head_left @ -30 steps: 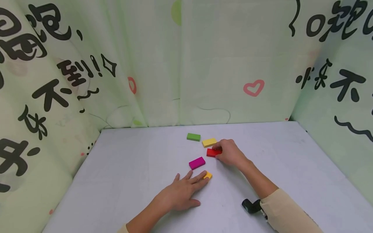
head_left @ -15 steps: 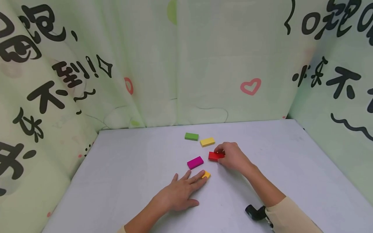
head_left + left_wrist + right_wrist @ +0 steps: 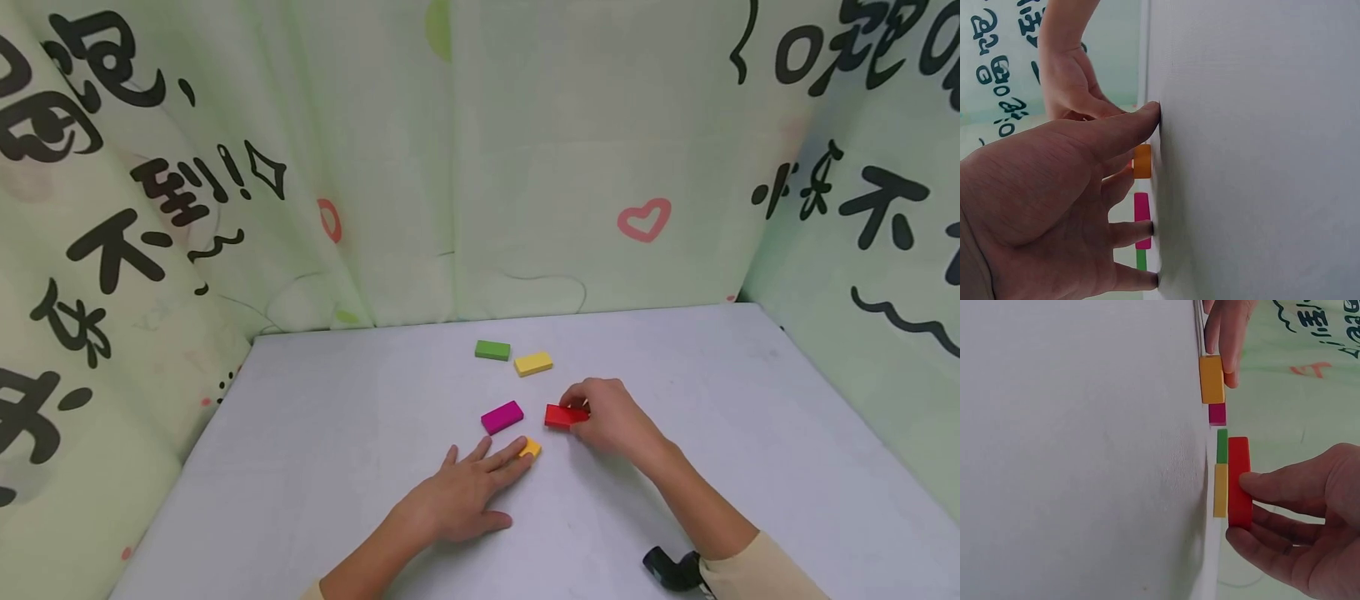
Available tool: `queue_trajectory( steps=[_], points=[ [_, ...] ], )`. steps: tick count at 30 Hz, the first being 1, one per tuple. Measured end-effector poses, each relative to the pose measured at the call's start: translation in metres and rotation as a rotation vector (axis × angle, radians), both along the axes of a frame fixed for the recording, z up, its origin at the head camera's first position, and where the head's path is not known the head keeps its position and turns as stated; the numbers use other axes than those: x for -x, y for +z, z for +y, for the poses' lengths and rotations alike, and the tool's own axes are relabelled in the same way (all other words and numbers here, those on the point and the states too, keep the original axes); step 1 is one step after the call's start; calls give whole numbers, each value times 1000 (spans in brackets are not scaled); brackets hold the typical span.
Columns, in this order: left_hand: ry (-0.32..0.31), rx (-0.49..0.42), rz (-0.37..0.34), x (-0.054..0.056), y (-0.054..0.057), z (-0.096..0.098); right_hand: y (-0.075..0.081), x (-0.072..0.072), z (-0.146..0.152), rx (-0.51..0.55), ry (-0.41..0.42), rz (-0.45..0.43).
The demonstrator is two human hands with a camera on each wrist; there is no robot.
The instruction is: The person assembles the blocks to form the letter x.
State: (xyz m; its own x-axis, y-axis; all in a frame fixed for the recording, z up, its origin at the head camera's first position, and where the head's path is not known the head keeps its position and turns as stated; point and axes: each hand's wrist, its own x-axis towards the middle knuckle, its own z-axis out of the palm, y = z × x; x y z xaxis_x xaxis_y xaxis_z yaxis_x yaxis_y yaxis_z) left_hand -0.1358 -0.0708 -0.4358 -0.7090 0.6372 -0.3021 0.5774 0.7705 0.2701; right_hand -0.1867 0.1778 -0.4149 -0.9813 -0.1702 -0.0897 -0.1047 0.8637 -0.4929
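A red block (image 3: 561,417) is pinched between the thumb and fingers of my right hand (image 3: 613,421). In the right wrist view the block (image 3: 1239,481) appears slightly above the table. My left hand (image 3: 465,498) lies with fingers spread and straight, fingertips down on the table; some fingers rest on or against an orange-yellow block (image 3: 532,448), partly covering it. Just beyond that hand lies a magenta block (image 3: 502,417), apart from the others. Farther back sit a green block (image 3: 492,350) and a yellow block (image 3: 533,364), a small gap between them.
The white table (image 3: 337,433) ends at the back against a pale green curtain (image 3: 540,167) with dark lettering and hearts. Curtains also stand at both sides. A black device (image 3: 672,570) is strapped near the right sleeve.
My right hand has drawn the red block back from beside the yellow block, toward me and slightly right. The left hand stays in place on the orange-yellow block.
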Motion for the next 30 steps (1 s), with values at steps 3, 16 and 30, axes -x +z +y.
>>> queue_trajectory(
  steps=[3,16,30],
  points=[
    [2,-2,5,0,0,-1,0,-5,1,-9,4,-8],
    [0,-26,2,-1,-2,-1,-4,-17,2,-13,45,-37],
    [2,-20,-20,2,-2,0,0,-23,0,-13,124,-115]
  ],
)
